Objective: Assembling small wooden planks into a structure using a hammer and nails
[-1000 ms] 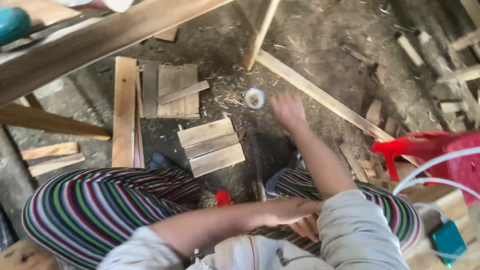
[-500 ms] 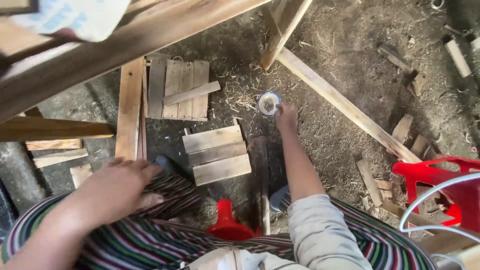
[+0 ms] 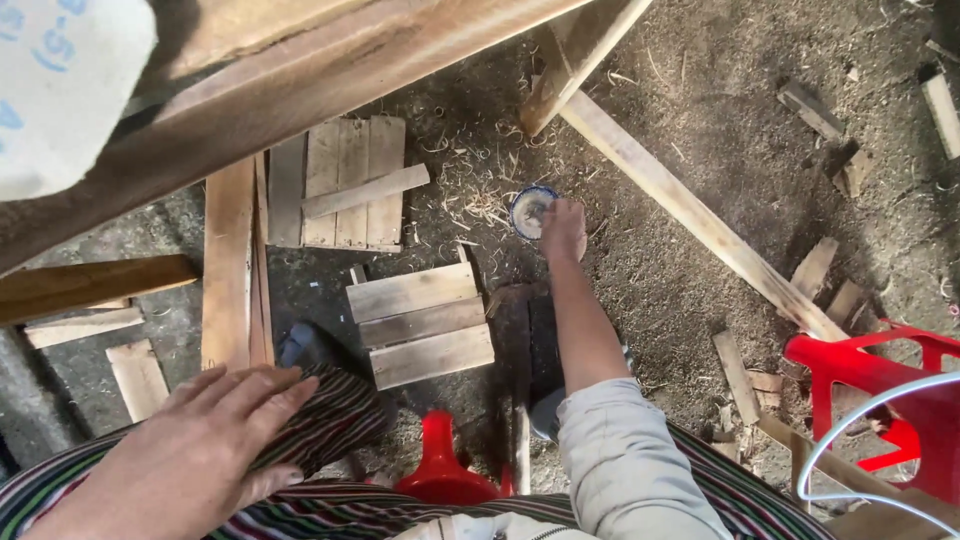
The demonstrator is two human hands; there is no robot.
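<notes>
My right hand (image 3: 564, 230) reaches down to the dirt floor, its fingers on the rim of a small round blue-edged tin (image 3: 528, 210); whether it grips the tin is unclear. My left hand (image 3: 205, 445) lies flat, fingers spread, on my left knee in striped trousers (image 3: 330, 425). Three short planks (image 3: 420, 325) lie side by side on the floor between my knees and the tin. Wood shavings (image 3: 475, 175) are scattered around the tin.
A long wooden beam (image 3: 300, 90) crosses the top of the view. A slat (image 3: 690, 215) runs diagonally at right. A small panel of boards (image 3: 345, 180) and a plank (image 3: 228, 265) lie at left. A red plastic stool (image 3: 890, 400) stands at right, another red piece (image 3: 440, 470) between my legs.
My left hand came from my lap to rest flat on my left knee. My right hand reached farther out and down onto the tin.
</notes>
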